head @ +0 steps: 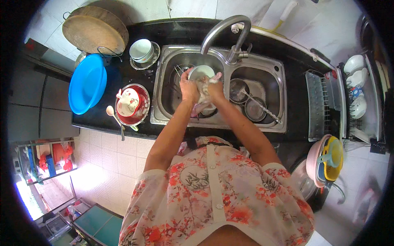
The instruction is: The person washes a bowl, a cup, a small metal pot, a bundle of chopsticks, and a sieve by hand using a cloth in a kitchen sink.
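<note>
Over the left basin of a stainless steel double sink (156, 101), my left hand (188, 87) grips the side of a white bowl (201, 72). My right hand (216, 89) holds a pale, pinkish wet cloth (203, 89) against the bowl. Part of the cloth hangs below my hands, over another pale dish that is partly hidden. A wire rack lies in the basin left of my left hand. The curved metal faucet (226, 27) arches above. In the right basin lie round metal pans or lids (255, 109) and a long-handled utensil (261, 106).
On the black counter at left stand a blue plastic basin (87, 84), stacked white bowls (141, 49), a red bowl holding a cartoon-printed bowl (127, 102), and a spoon (110, 111). A round wooden chopping board (92, 33) leans behind. At right are a dish rack (318, 104) and stacked colanders (334, 158).
</note>
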Tool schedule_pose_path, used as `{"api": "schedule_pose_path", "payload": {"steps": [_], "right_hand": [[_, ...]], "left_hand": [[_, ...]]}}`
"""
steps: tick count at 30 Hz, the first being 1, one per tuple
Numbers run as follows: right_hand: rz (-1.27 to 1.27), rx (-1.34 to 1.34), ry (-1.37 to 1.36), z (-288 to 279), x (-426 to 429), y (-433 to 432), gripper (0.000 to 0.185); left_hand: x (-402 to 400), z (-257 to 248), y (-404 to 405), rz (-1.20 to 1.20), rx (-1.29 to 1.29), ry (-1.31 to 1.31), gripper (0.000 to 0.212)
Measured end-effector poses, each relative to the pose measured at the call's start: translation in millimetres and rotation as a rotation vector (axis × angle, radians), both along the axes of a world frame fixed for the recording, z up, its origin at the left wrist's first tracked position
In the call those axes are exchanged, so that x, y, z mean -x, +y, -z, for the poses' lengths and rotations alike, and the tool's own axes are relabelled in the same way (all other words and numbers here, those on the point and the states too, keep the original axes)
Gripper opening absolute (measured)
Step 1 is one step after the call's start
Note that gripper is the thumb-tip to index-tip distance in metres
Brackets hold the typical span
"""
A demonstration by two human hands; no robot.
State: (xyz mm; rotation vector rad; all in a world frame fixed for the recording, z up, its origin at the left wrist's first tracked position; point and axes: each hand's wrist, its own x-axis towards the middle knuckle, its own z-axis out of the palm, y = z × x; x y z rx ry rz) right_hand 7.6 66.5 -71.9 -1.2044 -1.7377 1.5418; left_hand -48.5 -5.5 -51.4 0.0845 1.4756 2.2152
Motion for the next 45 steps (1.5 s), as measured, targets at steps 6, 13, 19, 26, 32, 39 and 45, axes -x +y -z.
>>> {"api": "schedule_pose_path", "payload": {"steps": [6, 13, 19, 26, 32, 39, 45], "right_hand": [[-0.765, -1.21, -0.25, -85.7, -23.8, 30.4, 0.032], [-0.155, -0.115, 0.118, -4.9, -5.8, 28.0, 0.025], [-0.334, -0.417, -0.209, -18.8, -28.3, 23.5, 0.026], [-0.494, -0.578, -0.28, 1.3, -25.2, 45.7, 0.022], [-0.655, -0.643, -0.106, 13.3, -27.9, 0.7, 0.018], [-1.284, -0.581, -0.296, -22.6, -31.1, -7.3, 0.017], [-0.988, -1.333, -0.393, -18.1, -51.4, -15.6, 0.038]], "left_hand": [[16.7, -11.8, -15.1, 0.341, 0.582, 0.946, 0.032], [12.9, 0.2, 8.8, 0.1, 0.208, 0.27, 0.028], [-10.3, -19.4, -16.1, 0.28, 0.409, 0.279, 0.034], [8.4, 6.7, -11.5, 0.295, 0.353, 0.029, 0.039], [8.3, 38.7, -18.7, 0.11, 0.187, -0.237, 0.045], [15.2, 42.6, -25.1, 0.326, -0.056, -0.386, 0.04], [6.1, 17.9, -29.4, 0.21, 0.133, -0.088, 0.039]]}}
